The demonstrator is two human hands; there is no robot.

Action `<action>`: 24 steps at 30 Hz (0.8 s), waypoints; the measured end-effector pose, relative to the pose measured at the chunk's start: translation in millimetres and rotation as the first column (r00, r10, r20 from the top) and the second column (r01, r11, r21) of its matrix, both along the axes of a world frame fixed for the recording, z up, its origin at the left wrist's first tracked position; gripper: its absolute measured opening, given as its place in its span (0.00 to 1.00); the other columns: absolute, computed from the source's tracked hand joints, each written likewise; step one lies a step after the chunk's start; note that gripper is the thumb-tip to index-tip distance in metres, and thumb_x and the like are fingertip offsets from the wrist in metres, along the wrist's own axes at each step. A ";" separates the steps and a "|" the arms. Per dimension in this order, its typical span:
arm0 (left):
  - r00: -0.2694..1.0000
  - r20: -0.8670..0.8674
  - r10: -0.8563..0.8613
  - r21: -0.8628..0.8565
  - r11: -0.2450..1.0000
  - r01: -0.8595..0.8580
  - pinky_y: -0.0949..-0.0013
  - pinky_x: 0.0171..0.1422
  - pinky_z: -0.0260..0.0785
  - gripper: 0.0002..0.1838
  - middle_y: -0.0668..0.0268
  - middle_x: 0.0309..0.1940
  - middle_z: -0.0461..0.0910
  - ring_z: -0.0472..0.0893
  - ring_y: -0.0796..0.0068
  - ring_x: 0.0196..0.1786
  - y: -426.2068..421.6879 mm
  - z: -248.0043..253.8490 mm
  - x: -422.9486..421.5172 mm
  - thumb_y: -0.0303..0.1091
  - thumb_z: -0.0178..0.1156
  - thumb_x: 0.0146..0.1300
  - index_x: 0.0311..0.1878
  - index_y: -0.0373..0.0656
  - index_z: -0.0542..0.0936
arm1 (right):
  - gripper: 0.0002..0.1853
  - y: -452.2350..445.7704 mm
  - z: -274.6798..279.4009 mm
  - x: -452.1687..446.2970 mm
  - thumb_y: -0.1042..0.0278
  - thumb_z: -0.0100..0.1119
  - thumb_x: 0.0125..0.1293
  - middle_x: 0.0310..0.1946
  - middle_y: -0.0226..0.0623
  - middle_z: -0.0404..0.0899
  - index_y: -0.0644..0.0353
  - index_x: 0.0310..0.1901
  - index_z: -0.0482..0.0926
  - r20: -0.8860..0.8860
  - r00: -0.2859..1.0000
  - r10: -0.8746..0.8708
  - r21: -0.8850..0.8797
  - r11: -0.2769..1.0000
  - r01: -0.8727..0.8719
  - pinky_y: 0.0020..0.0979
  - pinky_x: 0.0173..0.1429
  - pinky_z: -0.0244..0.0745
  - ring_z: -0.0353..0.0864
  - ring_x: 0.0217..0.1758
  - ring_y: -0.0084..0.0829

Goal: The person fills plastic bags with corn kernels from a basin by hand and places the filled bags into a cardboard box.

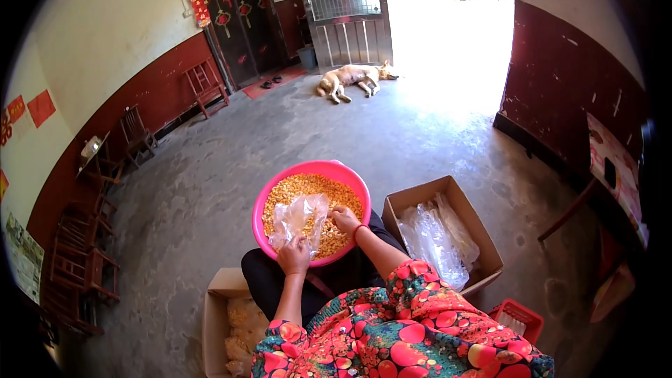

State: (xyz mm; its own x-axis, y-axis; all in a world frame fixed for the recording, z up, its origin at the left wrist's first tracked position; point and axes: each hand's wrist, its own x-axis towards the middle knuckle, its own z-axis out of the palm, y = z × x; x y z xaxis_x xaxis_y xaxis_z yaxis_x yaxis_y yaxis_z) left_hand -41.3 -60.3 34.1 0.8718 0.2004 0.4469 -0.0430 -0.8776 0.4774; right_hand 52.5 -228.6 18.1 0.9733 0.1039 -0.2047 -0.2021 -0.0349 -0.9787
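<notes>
A pink basin (361, 192) full of yellow corn kernels (304, 185) rests on my lap. Over the kernels is a thin transparent plastic bag (301, 218), crinkled and upright. My left hand (293, 255) is closed on the bag's near lower edge, at the basin's front rim. At the bag's right edge, my right hand (344, 219) has its fingers pinched together on the plastic, just above the kernels. Its fingertips are partly hidden, so I cannot tell whether kernels are between them.
On my right, a cardboard box (490, 255) holds transparent plastic bags (437, 245). Another cardboard box (213, 322) at my left holds filled bags (245, 322). A red crate (535, 322) stands at lower right. A dog (350, 80) lies by the open door (350, 14); wooden chairs (203, 87) line the wall.
</notes>
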 end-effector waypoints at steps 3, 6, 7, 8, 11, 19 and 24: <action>1.000 -0.010 0.005 0.002 1.000 -0.005 0.58 0.32 0.69 0.08 0.61 0.24 0.78 0.77 0.57 0.29 0.3 0.5 0.1 0.33 0.52 0.48 0.30 0.53 0.81 | 0.10 -2.1 0.6 0.4 0.63 0.50 0.55 0.16 0.31 0.68 0.61 0.31 0.77 -0.081 0.997 -0.014 0.135 0.991 0.025 0.25 0.17 0.60 0.66 0.17 0.22; 1.000 -0.011 0.005 -0.011 1.000 -0.005 0.58 0.32 0.69 0.08 0.60 0.23 0.77 0.77 0.57 0.28 -1.8 5.1 -2.4 0.33 0.52 0.48 0.30 0.53 0.81 | 0.08 -2.9 2.7 0.1 0.65 0.51 0.56 0.16 0.30 0.66 0.60 0.29 0.75 -0.113 0.981 0.158 0.071 0.986 -0.150 0.24 0.16 0.57 0.65 0.16 0.23; 1.000 -0.017 0.005 -0.023 1.000 -0.005 0.58 0.32 0.69 0.08 0.60 0.23 0.77 0.77 0.57 0.28 -2.2 7.8 -3.6 0.33 0.52 0.48 0.29 0.53 0.81 | 0.08 -2.7 5.6 -0.9 0.65 0.51 0.56 0.16 0.30 0.66 0.60 0.29 0.75 -0.112 0.980 0.162 0.070 0.986 -0.154 0.24 0.16 0.57 0.65 0.16 0.23; 1.000 -0.015 0.008 -0.024 1.000 -0.008 0.58 0.32 0.69 0.08 0.60 0.23 0.77 0.77 0.57 0.28 -1.0 6.3 -2.4 0.33 0.52 0.48 0.29 0.53 0.81 | 0.07 -3.2 9.1 -0.7 0.66 0.51 0.56 0.17 0.30 0.66 0.60 0.29 0.73 -0.187 0.962 0.198 0.186 0.969 -0.164 0.22 0.15 0.55 0.63 0.16 0.21; 1.000 -0.020 0.017 -0.004 1.000 -0.017 0.60 0.30 0.68 0.08 0.61 0.21 0.77 0.77 0.59 0.27 0.1 2.7 0.1 0.34 0.53 0.48 0.30 0.52 0.81 | 0.06 3.0 15.5 5.2 0.67 0.50 0.58 0.19 0.30 0.66 0.61 0.30 0.71 -0.247 0.960 0.130 0.504 0.864 0.013 0.20 0.15 0.55 0.62 0.16 0.19; 1.000 0.027 -0.011 -0.017 1.000 0.011 0.59 0.31 0.68 0.08 0.60 0.23 0.77 0.77 0.58 0.28 -1.9 6.2 -1.5 0.33 0.53 0.48 0.30 0.53 0.81 | 0.08 20.1 11.7 -21.1 0.65 0.43 0.63 0.19 0.26 0.67 0.59 0.33 0.71 -0.350 0.917 0.192 0.619 0.782 0.073 0.18 0.17 0.59 0.63 0.17 0.17; 1.000 0.025 -0.009 -0.025 1.000 0.010 0.58 0.32 0.68 0.08 0.60 0.24 0.77 0.77 0.58 0.29 -3.7 7.5 -1.8 0.33 0.52 0.48 0.29 0.52 0.80 | 0.08 20.6 4.7 -24.7 0.65 0.44 0.63 0.21 0.25 0.69 0.59 0.34 0.71 -0.300 0.945 0.131 0.609 0.789 0.083 0.18 0.19 0.60 0.65 0.18 0.17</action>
State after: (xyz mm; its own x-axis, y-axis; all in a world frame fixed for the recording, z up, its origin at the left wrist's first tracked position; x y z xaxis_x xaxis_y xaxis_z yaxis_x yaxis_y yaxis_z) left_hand -43.1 -64.0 41.6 0.8623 0.2039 0.4636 -0.0634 -0.8648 0.4982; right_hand 27.8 -207.9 22.8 0.8637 0.3327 -0.3786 -0.5035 0.5333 -0.6798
